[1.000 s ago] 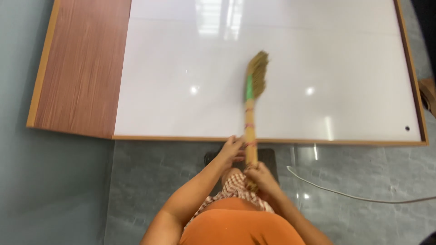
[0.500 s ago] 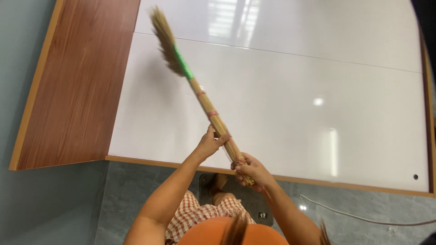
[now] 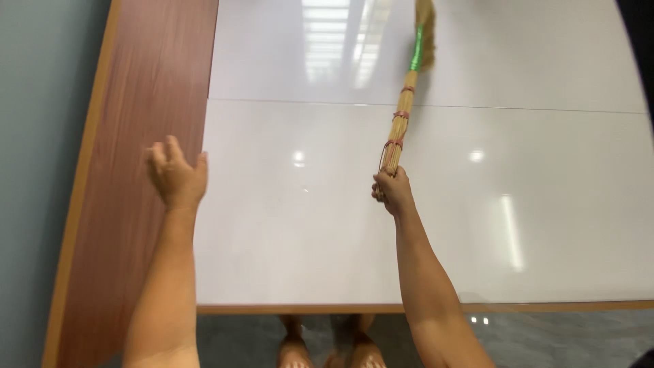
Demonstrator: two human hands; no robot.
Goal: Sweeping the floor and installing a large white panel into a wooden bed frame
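I've got the right hand [image 3: 392, 192] wrapped tight round the bottom end of the broom [image 3: 403, 109], and the handle runs up and away across the glossy white table [image 3: 327, 225], its bristles near the far edge. My left hand [image 3: 177, 177] is off the broom, fingers spread flat, resting where the white top meets the brown wood strip [image 3: 146, 95]. Bare feet [image 3: 327, 347] show below the table's near edge.

bare forearms, no sleeves, bare feet
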